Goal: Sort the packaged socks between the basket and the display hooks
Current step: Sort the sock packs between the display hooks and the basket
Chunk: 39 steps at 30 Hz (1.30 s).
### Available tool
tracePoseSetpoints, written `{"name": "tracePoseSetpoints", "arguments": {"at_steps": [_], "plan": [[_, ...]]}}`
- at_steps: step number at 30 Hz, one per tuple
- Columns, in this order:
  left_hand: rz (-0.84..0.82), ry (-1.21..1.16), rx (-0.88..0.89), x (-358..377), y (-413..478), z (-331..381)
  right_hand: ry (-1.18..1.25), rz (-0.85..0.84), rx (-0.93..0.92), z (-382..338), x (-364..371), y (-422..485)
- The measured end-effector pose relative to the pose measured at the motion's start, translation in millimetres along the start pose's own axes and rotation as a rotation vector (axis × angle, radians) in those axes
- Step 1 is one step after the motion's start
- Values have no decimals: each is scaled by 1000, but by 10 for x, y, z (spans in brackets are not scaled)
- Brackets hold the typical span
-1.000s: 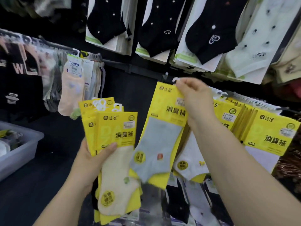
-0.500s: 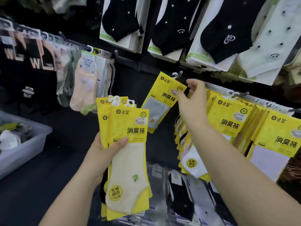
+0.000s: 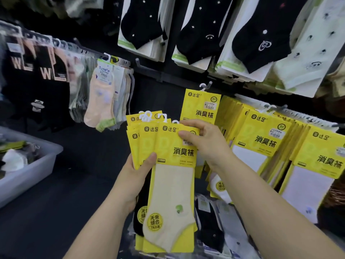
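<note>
The left hand (image 3: 136, 176) grips a fan of yellow packs (image 3: 168, 165), thumb pressed across their fronts. The right hand (image 3: 203, 144) pinches the front pack's top right corner. That pack reads "达足", "消臭袜", with a round "无骨缝合 7A" sticker over a cream sock. Behind them, one pack (image 3: 200, 107) with an "SGS" mark hangs on a hook (image 3: 207, 86); more of the same fill the rail to the right. Farther left hang "TuYaYa" socks (image 3: 101, 96). At the left edge, a grey basket (image 3: 37, 165) holds loose sock packs.
</note>
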<state>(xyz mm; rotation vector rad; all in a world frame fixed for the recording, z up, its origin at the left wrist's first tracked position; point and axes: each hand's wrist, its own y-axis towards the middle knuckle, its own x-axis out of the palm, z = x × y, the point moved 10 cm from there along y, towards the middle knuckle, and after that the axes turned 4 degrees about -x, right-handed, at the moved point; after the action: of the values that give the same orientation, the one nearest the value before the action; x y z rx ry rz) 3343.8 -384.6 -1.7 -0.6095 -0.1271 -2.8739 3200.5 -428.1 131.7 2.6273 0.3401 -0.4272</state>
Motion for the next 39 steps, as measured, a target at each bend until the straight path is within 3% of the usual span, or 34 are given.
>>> {"name": "tracePoseSetpoints", "arguments": {"at_steps": [4, 12, 19, 23, 28, 33, 35, 39], "plan": [[67, 32, 14, -95, 10, -2, -85, 125, -33, -97, -290, 44], [148, 137, 99, -224, 3, 150, 135, 231, 14, -164, -499, 57], [219, 130, 136, -404, 40, 242, 57, 508, -100, -508, -841, 412], [203, 184, 154, -467, 25, 306, 1, 424, -77, -523, -651, 731], [179, 233, 160, -452, -20, 356, 2, 523, -51, -403, -712, 788], [136, 188, 128, -365, -37, 327, -186, 669, -124, -380, -745, 442], [112, 156, 112, -308, -37, 289, -237, 594, -159, -326, -519, 240], [42, 87, 65, -162, -28, 189, -89, 154, -15, -35, 202, -21]]}}
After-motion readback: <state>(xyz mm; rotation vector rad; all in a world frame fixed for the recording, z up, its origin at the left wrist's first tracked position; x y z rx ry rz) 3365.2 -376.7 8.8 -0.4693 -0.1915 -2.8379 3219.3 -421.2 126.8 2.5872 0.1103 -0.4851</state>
